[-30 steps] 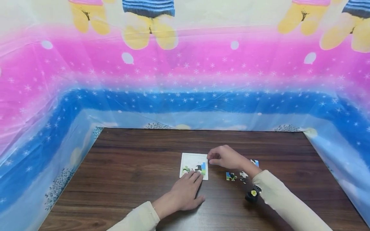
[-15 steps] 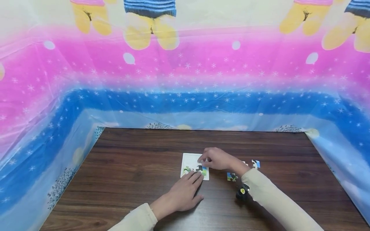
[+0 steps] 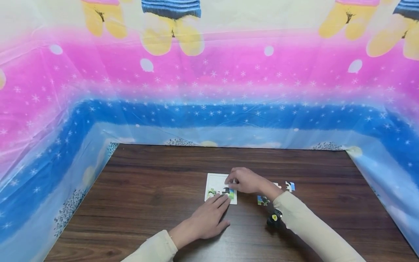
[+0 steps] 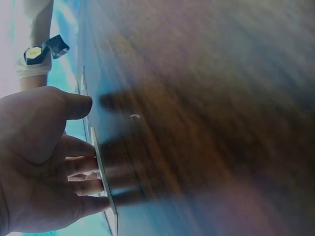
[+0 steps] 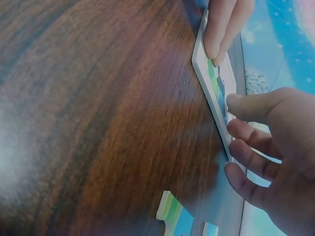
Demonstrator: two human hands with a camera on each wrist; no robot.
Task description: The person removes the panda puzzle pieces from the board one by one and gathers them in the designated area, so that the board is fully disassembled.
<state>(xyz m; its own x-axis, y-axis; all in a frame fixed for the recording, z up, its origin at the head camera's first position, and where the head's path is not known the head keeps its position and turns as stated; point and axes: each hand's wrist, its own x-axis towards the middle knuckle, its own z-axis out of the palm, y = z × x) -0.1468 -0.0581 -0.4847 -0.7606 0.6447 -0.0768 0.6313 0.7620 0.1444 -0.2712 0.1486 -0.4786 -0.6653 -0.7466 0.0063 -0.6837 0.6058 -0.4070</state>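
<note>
A white puzzle tray (image 3: 208, 182) with several panda-pattern pieces along its near side lies flat on the table. My left hand (image 3: 210, 217) rests its straight fingers on the tray's near edge. At the tray's right side my right hand (image 3: 247, 181) has its thumb and curled fingers down in a pinch, apparently on a small puzzle piece that the fingers mostly hide. In the right wrist view, the thumb and fingertips (image 5: 234, 103) touch the tray (image 5: 199, 61) beside a green and blue pictured part. The left wrist view shows my left fingers (image 4: 93, 204) on the thin tray edge (image 4: 106, 183).
Loose puzzle pieces lie right of the tray: one blue and green (image 3: 262, 200), one white and blue (image 3: 290, 186), another partly behind my right wrist (image 3: 277, 185). A black wrist device (image 3: 274, 218) is on my right arm. A patterned cloth (image 3: 209, 116) surrounds the wooden table (image 3: 147, 182).
My right hand has moved left, from beside the tray onto its right part, and then stayed nearly still. My left hand remains on the tray's near edge.
</note>
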